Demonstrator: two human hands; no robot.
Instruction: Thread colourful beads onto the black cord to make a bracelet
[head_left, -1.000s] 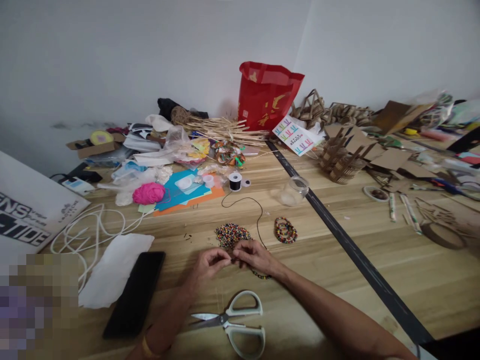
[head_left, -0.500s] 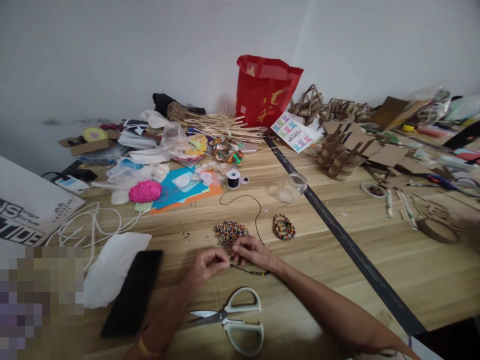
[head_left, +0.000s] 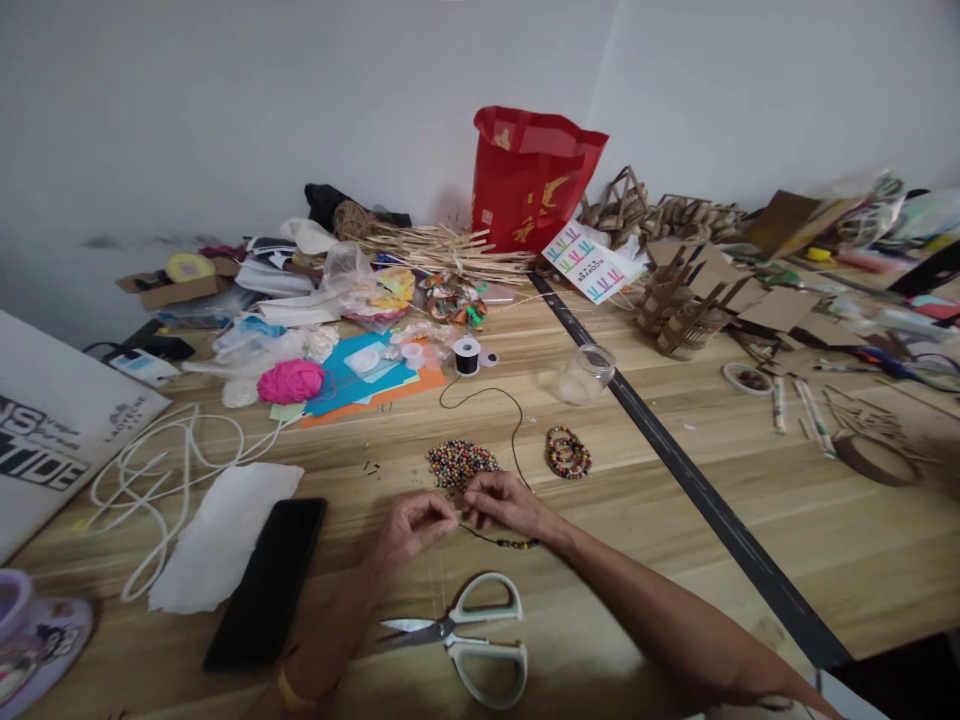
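Observation:
My left hand [head_left: 415, 524] is closed in a pinch at the end of a thin black cord [head_left: 475, 533]. Several coloured beads [head_left: 517, 544] are threaded on this cord, lying below my right wrist. My right hand [head_left: 501, 502] has its thumb and fingers pinched together close to the left fingertips; what is between them is too small to make out. Just behind it lies a heap of loose multicoloured beads [head_left: 459, 462]. The cord curves back from the right hand towards a spool of black cord [head_left: 466, 357]. White-handled scissors [head_left: 480, 632] lie partly open in front of my hands.
Finished-looking beaded rings [head_left: 568, 454] lie right of the heap, with a glass jar [head_left: 587, 374] behind. A black phone [head_left: 266, 585] and white paper [head_left: 217, 550] are at left. Pink yarn [head_left: 291, 381], a red bag [head_left: 532, 180] and small woven baskets [head_left: 679, 315] stand farther back.
The cord's free end has shifted slightly up to the left fingertips, and the threaded beads have slid a little left. Both hands stay almost in place.

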